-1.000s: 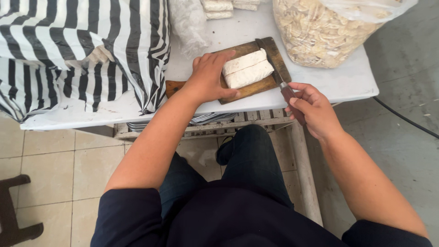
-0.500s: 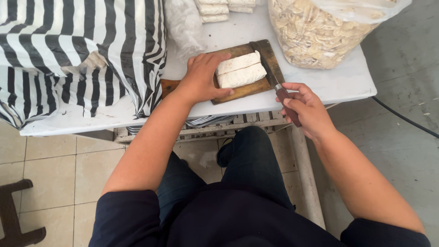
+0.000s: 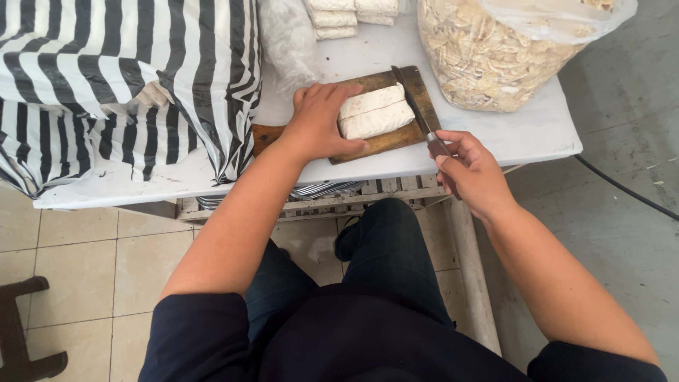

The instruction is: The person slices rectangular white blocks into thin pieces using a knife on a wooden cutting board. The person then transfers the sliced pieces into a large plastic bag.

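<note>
Two pale white blocks (image 3: 375, 112) lie side by side on a brown wooden cutting board (image 3: 396, 141) at the edge of a white table (image 3: 523, 134). My left hand (image 3: 322, 120) rests on the board and presses against the left ends of the blocks. My right hand (image 3: 474, 173) grips the dark handle of a knife (image 3: 414, 102), whose blade lies along the right side of the blocks, just touching them. I sit at the table with my legs under it.
A large clear bag of pale sliced pieces (image 3: 495, 49) stands at the back right. More white blocks (image 3: 346, 15) are stacked at the back. Black-and-white striped bags (image 3: 106, 78) fill the left. A dark stool (image 3: 21, 332) stands on the tiled floor.
The knife blade has shifted from the board's right edge to lie against the blocks. My left hand stays pressed on them.
</note>
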